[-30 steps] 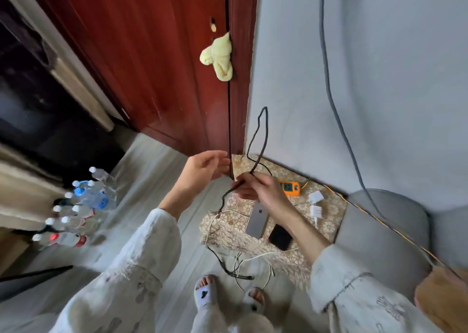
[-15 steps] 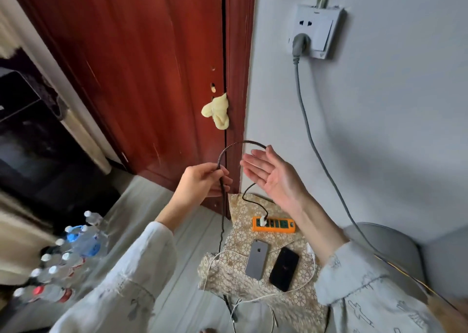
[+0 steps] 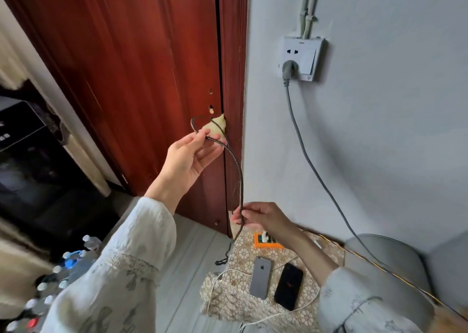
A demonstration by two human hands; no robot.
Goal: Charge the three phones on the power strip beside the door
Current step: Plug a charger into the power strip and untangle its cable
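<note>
A dark braided cable (image 3: 235, 170) arcs between my hands in front of the red door. My left hand (image 3: 190, 158) is raised and pinches its upper part. Lower down, my right hand (image 3: 258, 218) pinches the same cable above the orange power strip (image 3: 268, 241), which has a white charger plugged in. The cable's loose end hangs to the floor. A grey phone (image 3: 260, 277) and a black phone (image 3: 288, 286) lie face down on a patterned cloth (image 3: 228, 297), with a white cable (image 3: 215, 282) looping around them. A third phone is not visible.
A red wooden door (image 3: 152, 79) stands ahead with a yellow rag (image 3: 217, 127) stuffed in its edge. A wall socket (image 3: 301, 57) holds a grey cord running down to the right. A grey cushion (image 3: 385, 267) sits at the right. Water bottles (image 3: 63, 269) stand at the lower left.
My left hand rose with the cable. My right hand, open beside the cable half a second ago, dropped and closed on its lower part. The view tilted upward.
</note>
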